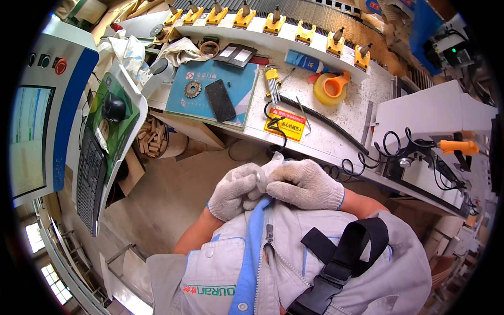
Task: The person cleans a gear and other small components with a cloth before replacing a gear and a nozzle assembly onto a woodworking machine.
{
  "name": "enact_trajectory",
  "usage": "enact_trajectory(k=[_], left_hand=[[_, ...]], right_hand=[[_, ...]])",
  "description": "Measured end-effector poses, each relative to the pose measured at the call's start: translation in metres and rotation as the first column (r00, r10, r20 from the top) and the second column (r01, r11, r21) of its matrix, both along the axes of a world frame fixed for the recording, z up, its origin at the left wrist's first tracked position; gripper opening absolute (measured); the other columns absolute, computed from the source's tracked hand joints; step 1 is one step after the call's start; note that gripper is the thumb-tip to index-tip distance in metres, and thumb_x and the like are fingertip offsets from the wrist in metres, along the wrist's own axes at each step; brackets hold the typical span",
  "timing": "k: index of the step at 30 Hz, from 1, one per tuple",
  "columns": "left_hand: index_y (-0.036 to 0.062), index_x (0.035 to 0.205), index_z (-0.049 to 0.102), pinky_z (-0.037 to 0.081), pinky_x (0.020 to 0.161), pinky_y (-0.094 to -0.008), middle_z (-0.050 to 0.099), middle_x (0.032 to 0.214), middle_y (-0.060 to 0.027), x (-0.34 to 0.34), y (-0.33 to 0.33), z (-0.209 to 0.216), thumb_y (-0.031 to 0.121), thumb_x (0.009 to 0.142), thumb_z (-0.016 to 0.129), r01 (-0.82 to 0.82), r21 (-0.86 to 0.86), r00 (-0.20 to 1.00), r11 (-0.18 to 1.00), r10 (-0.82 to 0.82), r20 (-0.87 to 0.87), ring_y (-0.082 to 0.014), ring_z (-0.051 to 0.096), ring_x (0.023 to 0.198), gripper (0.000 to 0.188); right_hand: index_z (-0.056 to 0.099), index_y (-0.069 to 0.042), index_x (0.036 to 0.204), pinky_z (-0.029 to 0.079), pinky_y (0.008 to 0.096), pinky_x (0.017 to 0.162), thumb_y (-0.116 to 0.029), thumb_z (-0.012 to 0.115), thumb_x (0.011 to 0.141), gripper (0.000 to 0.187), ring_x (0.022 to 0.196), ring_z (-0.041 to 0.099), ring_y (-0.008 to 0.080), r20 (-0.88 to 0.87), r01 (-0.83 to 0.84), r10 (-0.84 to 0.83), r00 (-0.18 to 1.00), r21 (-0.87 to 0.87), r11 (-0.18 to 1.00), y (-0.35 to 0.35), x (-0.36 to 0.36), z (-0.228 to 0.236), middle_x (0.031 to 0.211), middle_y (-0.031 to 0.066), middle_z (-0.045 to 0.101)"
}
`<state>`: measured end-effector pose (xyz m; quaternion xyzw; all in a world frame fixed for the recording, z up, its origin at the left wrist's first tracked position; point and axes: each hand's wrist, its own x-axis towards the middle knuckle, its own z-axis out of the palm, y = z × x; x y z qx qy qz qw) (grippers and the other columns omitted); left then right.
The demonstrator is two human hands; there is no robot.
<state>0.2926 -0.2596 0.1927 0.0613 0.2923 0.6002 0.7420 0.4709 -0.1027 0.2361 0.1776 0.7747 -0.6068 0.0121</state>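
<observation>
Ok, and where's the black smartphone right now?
In the head view, above and left of centre, the black smartphone lies on the blue printed pad, just right of the small toothed circular blade.

Gloves (307, 184) are off-white knit, blue cuff edges (342, 199). Below the fingers (281, 190): grey jacket (207, 265), blue placket (253, 233), zip (269, 233), green-red lettering (216, 291). Lower right of them: black strap (338, 254), buckle (331, 278).

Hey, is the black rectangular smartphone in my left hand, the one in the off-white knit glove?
No, the smartphone lies on the blue rectangular board, apart from the left hand.
</observation>
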Motion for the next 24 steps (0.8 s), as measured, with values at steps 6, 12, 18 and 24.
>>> enact_trajectory(k=[6, 12, 18, 24], left_hand=[[0.0042, 0.103, 0.064, 0.029, 0.047, -0.0216, 0.051, 0.077, -0.0027, 0.0, 0.0, 0.005, 0.033, 0.1, 0.068, -0.016, 0.012, 0.995, 1.0, 0.017, -0.101, -0.0068, 0.039, 0.057, 0.029], [0.0056, 0.107, 0.062, 0.038, 0.053, -0.0228, 0.061, 0.078, -0.0055, 0.009, -0.005, 0.009, 0.029, 0.102, 0.068, -0.168, 0.035, 0.913, 0.985, 0.169, -0.371, -0.0089, 0.051, 0.06, 0.024], [0.0039, 0.106, 0.063, 0.043, 0.054, -0.0238, 0.065, 0.08, -0.006, 0.01, 0.008, 0.017, 0.019, 0.103, 0.066, -0.232, -0.042, 0.878, 0.972, 0.191, -0.44, -0.0089, 0.055, 0.06, 0.015], [-0.0027, 0.114, 0.068, 0.047, 0.053, -0.0203, 0.07, 0.086, -0.0052, 0.027, 0.055, -0.038, 0.016, 0.101, 0.064, -0.135, -0.295, 0.868, 0.946, -0.03, -0.496, -0.0062, 0.058, 0.06, 0.023]], right_hand=[[0.076, -0.01, 0.107, 0.057, 0.039, 0.076, -0.035, 0.062, 0.1, 0.029, 0.083, 0.074, 0.0291, 0.048, 0.017, -0.015, 0.999, -0.034, 0.999, 0.0, 0.002, 0.001, 0.092, 0.0119, 0.074], [0.074, -0.007, 0.108, 0.057, 0.0368, 0.078, -0.032, 0.066, 0.099, 0.028, 0.083, 0.074, 0.0271, 0.041, 0.084, -0.079, 0.996, -0.12, 0.989, -0.004, 0.003, -0.003, 0.091, 0.012, 0.074], [0.071, -0.003, 0.109, 0.057, 0.0349, 0.084, -0.026, 0.079, 0.09, 0.031, 0.091, 0.072, 0.0215, -0.025, 0.187, -0.189, 0.982, -0.052, 0.981, 0.0, 0.005, -0.004, 0.099, 0.0118, 0.073], [0.07, 0.0, 0.116, 0.056, 0.0296, 0.081, -0.018, 0.075, 0.094, 0.029, 0.085, 0.067, 0.0132, 0.023, 0.543, -0.544, 0.839, -0.098, 0.834, 0.0, 0.043, -0.037, 0.096, 0.0086, 0.072]])
